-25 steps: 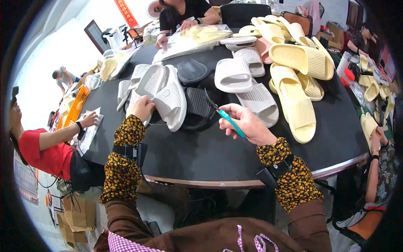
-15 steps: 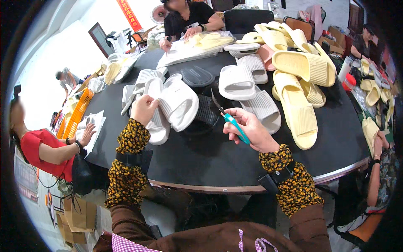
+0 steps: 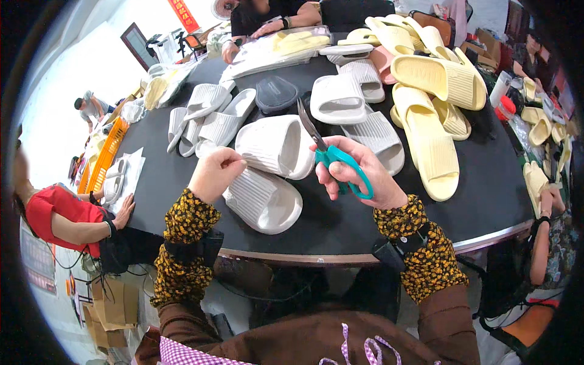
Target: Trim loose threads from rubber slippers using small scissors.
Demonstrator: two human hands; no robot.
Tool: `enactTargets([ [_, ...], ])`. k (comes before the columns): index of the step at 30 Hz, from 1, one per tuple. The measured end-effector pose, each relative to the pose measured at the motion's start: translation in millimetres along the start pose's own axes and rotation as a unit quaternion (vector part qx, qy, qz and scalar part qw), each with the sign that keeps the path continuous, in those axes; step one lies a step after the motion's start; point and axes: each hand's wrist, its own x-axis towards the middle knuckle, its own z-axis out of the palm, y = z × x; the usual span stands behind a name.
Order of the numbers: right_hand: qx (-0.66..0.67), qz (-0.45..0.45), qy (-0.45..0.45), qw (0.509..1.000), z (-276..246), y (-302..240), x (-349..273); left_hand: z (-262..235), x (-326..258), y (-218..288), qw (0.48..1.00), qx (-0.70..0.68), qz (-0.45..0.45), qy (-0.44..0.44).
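The left hand pinches the white ribbed foam slipper at its edge; the right hand clamps teal-handled scissors, blades just beside the slipper, above the black counter.

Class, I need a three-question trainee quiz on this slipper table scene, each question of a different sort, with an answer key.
1. True or false: the right hand holds scissors with teal handles.
2. What does the left hand touch? A) a yellow slipper B) a white slipper C) the orange crate
3. Fill in: the yellow slippers lie to the person's ____ on the black table.

Key:
1. True.
2. B: it grips the edge of a white slipper of the pair stacked in front of the person.
3. Right.
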Motion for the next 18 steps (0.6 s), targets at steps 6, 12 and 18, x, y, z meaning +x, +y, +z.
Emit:
enactTargets([
  [6, 0.031, -0.064, -0.06, 0.996, -2.6, 2.5, -1.8, 17.2, -14.9, -18.9, 0.984, -0.173, -0.034, 0.001],
  [12, 0.032, -0.047, -0.112, 0.992, 2.7, 0.5, -3.9, 26.2, -25.8, -14.3, 0.953, -0.295, -0.06, 0.034],
  [18, 0.017, 0.026, -0.12, 0.992, 1.1, -6.0, -10.1, 40.9, -24.8, -6.6, 0.955, -0.292, -0.042, 0.031],
])
